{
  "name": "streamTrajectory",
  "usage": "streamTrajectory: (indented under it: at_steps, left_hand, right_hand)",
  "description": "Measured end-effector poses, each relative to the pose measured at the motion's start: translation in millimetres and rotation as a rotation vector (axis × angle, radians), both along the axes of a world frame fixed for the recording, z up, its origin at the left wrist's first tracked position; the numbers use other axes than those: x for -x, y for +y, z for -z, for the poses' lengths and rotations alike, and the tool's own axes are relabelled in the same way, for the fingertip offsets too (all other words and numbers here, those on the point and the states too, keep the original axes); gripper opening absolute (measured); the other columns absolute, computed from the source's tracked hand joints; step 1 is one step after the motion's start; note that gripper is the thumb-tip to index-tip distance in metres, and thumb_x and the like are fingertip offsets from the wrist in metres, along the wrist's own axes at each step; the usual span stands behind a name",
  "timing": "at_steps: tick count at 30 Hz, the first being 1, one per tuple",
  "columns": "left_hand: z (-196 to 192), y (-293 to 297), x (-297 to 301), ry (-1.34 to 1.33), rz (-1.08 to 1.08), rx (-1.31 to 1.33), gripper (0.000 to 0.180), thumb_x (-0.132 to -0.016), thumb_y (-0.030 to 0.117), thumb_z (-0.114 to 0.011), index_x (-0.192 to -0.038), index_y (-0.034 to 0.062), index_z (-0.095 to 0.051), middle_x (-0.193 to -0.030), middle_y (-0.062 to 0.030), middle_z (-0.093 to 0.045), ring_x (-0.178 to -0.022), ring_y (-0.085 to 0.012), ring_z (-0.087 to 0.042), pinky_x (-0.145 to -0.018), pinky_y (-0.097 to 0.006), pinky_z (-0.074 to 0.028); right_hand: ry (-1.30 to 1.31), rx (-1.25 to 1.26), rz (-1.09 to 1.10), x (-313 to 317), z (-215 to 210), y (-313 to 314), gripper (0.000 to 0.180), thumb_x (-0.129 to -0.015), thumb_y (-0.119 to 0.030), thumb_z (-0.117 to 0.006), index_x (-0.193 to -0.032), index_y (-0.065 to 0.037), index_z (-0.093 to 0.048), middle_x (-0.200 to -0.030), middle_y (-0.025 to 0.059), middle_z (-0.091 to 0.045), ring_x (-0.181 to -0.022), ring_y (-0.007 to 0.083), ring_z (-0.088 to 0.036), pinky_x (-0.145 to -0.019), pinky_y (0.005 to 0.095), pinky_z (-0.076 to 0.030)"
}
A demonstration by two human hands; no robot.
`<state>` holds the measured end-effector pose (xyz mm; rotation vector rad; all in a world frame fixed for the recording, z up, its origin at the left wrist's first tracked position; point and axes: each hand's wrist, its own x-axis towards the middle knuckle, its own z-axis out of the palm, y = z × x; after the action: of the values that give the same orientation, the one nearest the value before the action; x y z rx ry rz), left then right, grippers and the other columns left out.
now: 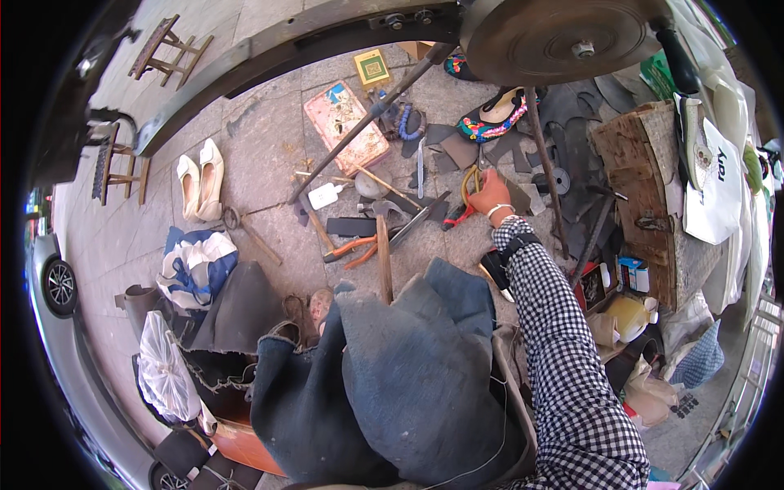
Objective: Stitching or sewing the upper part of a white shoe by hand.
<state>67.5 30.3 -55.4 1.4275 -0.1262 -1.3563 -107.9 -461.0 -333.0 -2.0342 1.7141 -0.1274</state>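
Note:
My right hand point(490, 195) reaches down to the ground, its fingers closed on the yellow handle of a pair of scissors point(469, 181). Beside that hand lies a tool with red handles point(458, 217). A hammer point(382, 245) with a wooden handle rests left of it, next to orange-handled pincers point(351, 247) and a dark flat block point(362, 226). Beyond the hand sits a black shoe point(495, 117) with colourful embroidery. A dark blue apron or cloth point(416, 376) covers my lap. My left hand does not appear.
An iron machine frame point(310, 51) with a large wheel point(563, 37) arches overhead, its rods crossing the work area. A wooden box point(633, 180) stands right, near dark leather scraps point(572, 139). Cream shoes point(200, 181) and small stools point(122, 167) are left.

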Motion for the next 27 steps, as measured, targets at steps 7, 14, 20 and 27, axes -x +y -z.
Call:
streamTrajectory:
  at_steps: [7,14,20,27]
  left_hand:
    - [-35.4,39.3,48.4,-0.030,-0.164,0.035,0.084,-0.080,0.064,-0.041,-0.141,0.0110,-0.022,-0.143,-0.0166,-0.026,-0.127,-0.0369,-0.033,-0.103,-0.051,-0.030]
    - [-89.4,-7.4,72.2,-0.965,0.121,-0.024,0.033,-0.067,0.017,-0.070,-0.094,0.0000,-0.064,-0.082,-0.0090,-0.066,-0.068,-0.0153,-0.061,-0.061,-0.028,-0.048]
    - [-70.5,4.2,83.6,-0.850,0.009,0.168,0.023,-0.070,0.013,-0.074,-0.082,0.0024,-0.058,-0.067,0.0035,-0.052,-0.054,-0.0003,-0.043,-0.047,-0.018,-0.034]
    - [-67.6,16.3,94.6,-0.871,-0.067,0.302,0.006,-0.076,-0.002,-0.064,-0.077,-0.0017,-0.058,-0.071,-0.0016,-0.054,-0.059,-0.0037,-0.048,-0.051,-0.019,-0.037]
  right_hand:
    - [-0.691,-0.714,0.251,21.2,-28.2,54.1,0.070,-0.067,-0.006,-0.068,-0.129,-0.007,-0.034,-0.077,0.0080,-0.057,-0.051,0.0164,-0.053,-0.039,0.0315,-0.043]
    - [-0.790,-0.994,0.139,78.4,-157.6,126.2,0.031,-0.075,-0.018,-0.065,-0.099,-0.008,-0.047,-0.066,-0.0007,-0.049,-0.052,0.0127,-0.049,-0.045,0.0250,-0.041]
    - [-0.840,-0.711,-0.149,112.1,-261.6,150.3,0.055,-0.078,-0.010,-0.061,-0.128,-0.004,-0.038,-0.094,0.0061,-0.055,-0.064,0.0117,-0.054,-0.049,0.0230,-0.044]
    - [-0.987,-0.979,-0.559,119.4,-377.6,215.1,0.078,-0.076,-0.049,-0.065,-0.126,0.003,-0.038,-0.085,0.0120,-0.057,-0.059,0.0136,-0.055,-0.048,0.0225,-0.045]
